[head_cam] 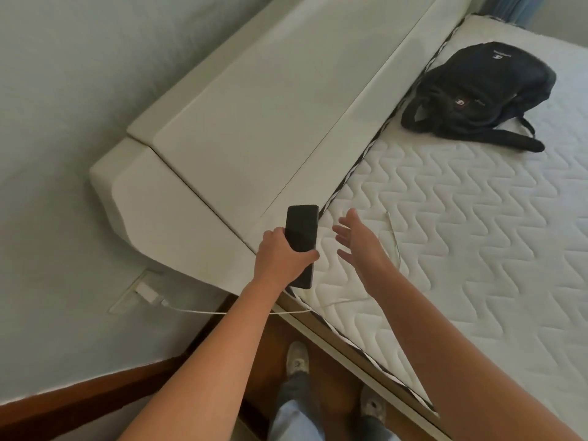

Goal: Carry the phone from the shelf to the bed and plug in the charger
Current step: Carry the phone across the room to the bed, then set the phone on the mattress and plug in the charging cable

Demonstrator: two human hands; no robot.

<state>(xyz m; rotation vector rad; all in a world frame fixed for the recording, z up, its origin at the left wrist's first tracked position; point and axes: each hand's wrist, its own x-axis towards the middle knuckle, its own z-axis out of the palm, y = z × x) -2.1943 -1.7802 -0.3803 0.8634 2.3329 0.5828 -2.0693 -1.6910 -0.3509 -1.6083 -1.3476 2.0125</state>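
Observation:
My left hand (pixel 281 254) grips a black phone (pixel 300 232), screen up, above the corner where the bed's mattress (pixel 461 218) meets the white headboard (pixel 254 122). To the right of the phone, my right hand (pixel 356 241) hovers over the mattress with its fingers spread and nothing in it. A white charger plug (pixel 147 292) sits in a wall socket low on the left. Its white cable (pixel 222 312) runs right, passes behind my left forearm and climbs onto the mattress, ending in a loose tip (pixel 388 215) just right of my right hand.
A black backpack (pixel 477 93) lies on the mattress at the far right. The pale wall (pixel 63 122) fills the left side. My two shoes (pixel 297 358) stand on the brown wooden floor in the narrow gap beside the bed frame.

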